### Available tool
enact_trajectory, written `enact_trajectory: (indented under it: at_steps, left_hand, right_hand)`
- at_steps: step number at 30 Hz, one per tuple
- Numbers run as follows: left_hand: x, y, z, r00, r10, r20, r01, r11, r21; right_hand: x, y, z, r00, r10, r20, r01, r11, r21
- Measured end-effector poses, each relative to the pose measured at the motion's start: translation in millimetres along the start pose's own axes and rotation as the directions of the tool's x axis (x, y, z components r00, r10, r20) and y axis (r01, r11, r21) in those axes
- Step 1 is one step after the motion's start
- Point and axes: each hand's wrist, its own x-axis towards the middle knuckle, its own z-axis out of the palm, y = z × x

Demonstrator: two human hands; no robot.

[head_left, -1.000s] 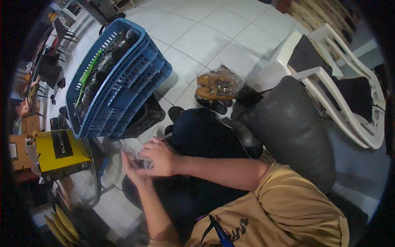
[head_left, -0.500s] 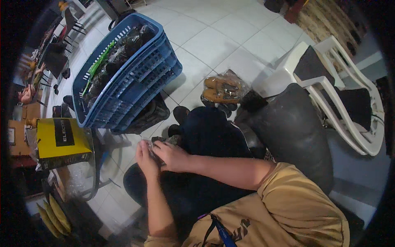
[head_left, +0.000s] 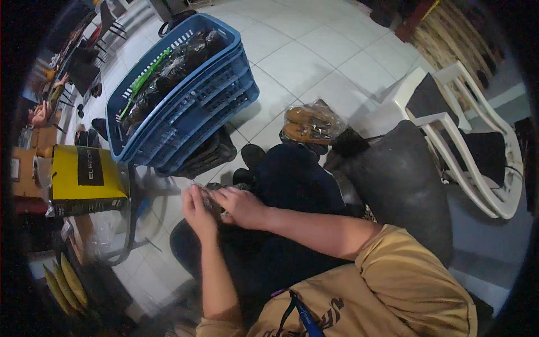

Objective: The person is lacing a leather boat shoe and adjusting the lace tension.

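Two hands — left hand (head_left: pixel 197 209), right hand (head_left: pixel 242 205) — fingers grasping clear packet (head_left: pixel 212 197), yellow box (head_left: pixel 85 180) left

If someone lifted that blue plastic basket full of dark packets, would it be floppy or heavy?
The blue basket would probably stay stiff: its walls are ribbed, slotted plastic. It is likely fairly heavy, since the dark packets fill it to the rim. It may tip easily, as it sits tilted on another blue crate.

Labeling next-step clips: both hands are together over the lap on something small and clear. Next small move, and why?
Probably steady it with the left hand while the right hand works it with its fingers. Both hands meet on a small clear wrapped item above the dark lap; what it is cannot be told.
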Motion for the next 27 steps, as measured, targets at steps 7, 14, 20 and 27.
enact_trajectory:
  at_steps: [7, 14, 20, 27]
  left_hand:
    - [-12, 13, 6, 0.989, 0.143, 0.042, -0.148, 0.977, 0.151]
    - [-9, 9, 8, 0.889, 0.385, 0.249, -0.453, 0.822, 0.344]
    - [-11, 19, 3, 0.83, 0.461, 0.315, -0.554, 0.752, 0.358]
    - [2, 13, 2, 0.85, 0.491, 0.191, -0.527, 0.804, 0.276]
  right_hand:
    - [-7, -10, 1, 0.979, 0.2, 0.049, -0.189, 0.967, -0.174]
    - [0, 3, -14, 0.993, 0.11, -0.031, -0.113, 0.987, -0.116]
    - [15, -27, -30, 0.928, 0.339, 0.154, -0.327, 0.94, -0.098]
    - [12, -18, -51, 0.991, 0.135, -0.007, -0.135, 0.991, -0.012]
